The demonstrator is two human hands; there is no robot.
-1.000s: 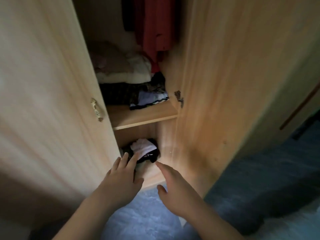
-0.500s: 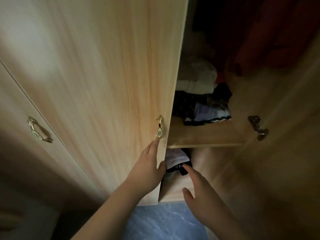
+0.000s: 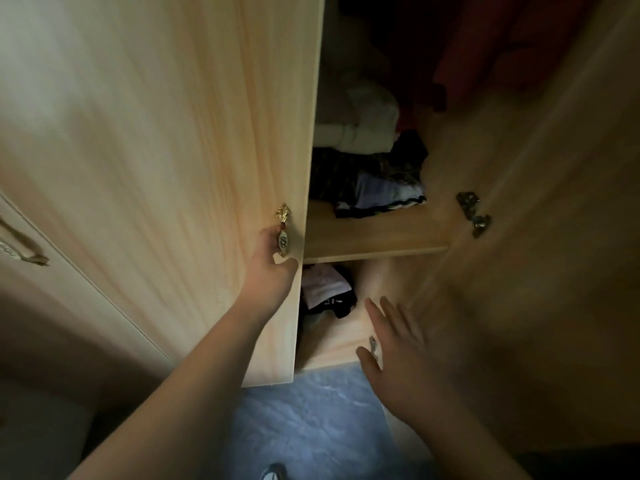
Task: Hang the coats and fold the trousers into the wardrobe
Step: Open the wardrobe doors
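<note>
Blue floor (image 3: pixel 311 420), bottom centre. Right hand (image 3: pixel 398 358), lower centre-right: fingers straight and spread, holding nothing, by the right door (image 3: pixel 540 271). Left hand (image 3: pixel 272 268), centre: fingers curled around the gold handle (image 3: pixel 283 233) of the left door (image 3: pixel 173 168). Wardrobe (image 3: pixel 374 242), centre: folded clothes (image 3: pixel 374 181) on the shelf, more folded pieces (image 3: pixel 325 289) below; red garment (image 3: pixel 491 57) hanging, upper right.

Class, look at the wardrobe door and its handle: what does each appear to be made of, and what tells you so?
Door: pale wood or wood-look laminate, smooth matt finish; straight printed-looking grain suggests laminate board, though that is uncertain.
Handle: shiny gold-coloured metal, probably brass-plated, with a white oval inset, perhaps ceramic or enamel. The left hand grips it.
</note>
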